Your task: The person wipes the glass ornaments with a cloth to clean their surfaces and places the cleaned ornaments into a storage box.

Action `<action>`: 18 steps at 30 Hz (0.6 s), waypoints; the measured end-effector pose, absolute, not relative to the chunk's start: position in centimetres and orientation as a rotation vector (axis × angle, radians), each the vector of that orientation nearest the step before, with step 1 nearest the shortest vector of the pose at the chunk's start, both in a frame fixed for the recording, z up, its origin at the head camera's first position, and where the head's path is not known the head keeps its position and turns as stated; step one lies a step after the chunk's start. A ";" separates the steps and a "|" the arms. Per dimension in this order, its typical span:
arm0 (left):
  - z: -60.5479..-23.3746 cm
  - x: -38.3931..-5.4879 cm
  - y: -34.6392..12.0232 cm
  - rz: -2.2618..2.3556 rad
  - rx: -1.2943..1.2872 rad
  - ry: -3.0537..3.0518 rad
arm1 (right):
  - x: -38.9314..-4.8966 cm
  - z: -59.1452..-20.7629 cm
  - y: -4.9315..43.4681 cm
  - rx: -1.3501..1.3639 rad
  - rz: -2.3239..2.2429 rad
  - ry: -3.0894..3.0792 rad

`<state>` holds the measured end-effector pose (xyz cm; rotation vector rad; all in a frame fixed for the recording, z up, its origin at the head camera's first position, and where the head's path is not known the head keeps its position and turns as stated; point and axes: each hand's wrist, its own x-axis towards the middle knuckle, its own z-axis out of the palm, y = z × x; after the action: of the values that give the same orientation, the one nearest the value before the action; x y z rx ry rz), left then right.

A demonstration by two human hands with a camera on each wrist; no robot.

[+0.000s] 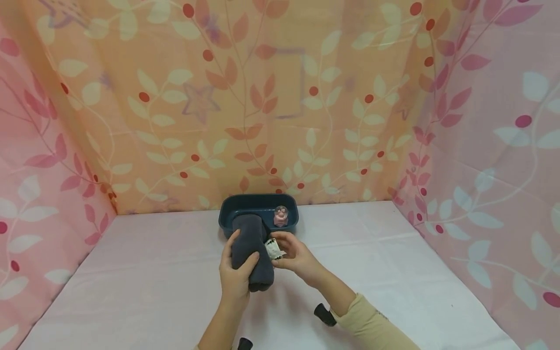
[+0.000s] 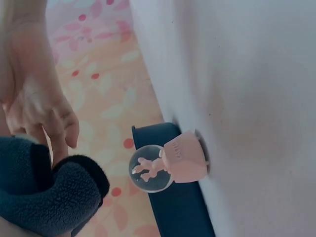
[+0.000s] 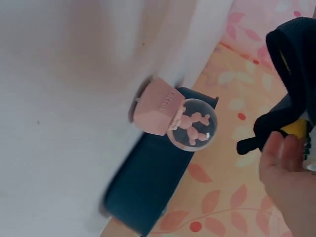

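My left hand (image 1: 236, 274) grips a dark grey-blue fleece bundle (image 1: 250, 236), thumb across its face and fingers round its far side. At the bundle's right side my right hand (image 1: 302, 260) pinches a small white piece with dark markings (image 1: 273, 249) between thumb and fingers. In the right wrist view a yellow patch (image 3: 296, 128) shows at those fingertips, beside a hanging black strap (image 3: 247, 145). A pink-based snow globe (image 2: 185, 158) with a balloon-dog figure stands in front of the dark blue tub (image 1: 258, 198).
White cloth covers the table (image 1: 153, 272). Patterned fabric walls (image 1: 262, 97) enclose it at the back and both sides. One short black object (image 1: 325, 314) shows by the right sleeve (image 1: 372, 323), another (image 1: 245, 343) near the left forearm.
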<state>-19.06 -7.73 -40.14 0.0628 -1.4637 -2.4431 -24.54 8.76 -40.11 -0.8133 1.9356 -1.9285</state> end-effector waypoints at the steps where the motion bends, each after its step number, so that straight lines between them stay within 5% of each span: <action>1: -40.2 -19.1 -7.7 -2.425 0.085 -1.437 | -24.6 -40.1 8.7 -0.810 -1.900 1.963; 18: -40.4 -18.6 -7.4 -2.275 0.141 -1.431 | -24.1 -39.6 6.7 -0.551 -2.004 1.913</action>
<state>-18.64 -7.42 -40.38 0.1411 -1.4314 -2.2748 -24.06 6.75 -39.64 -0.5510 1.9135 -2.0036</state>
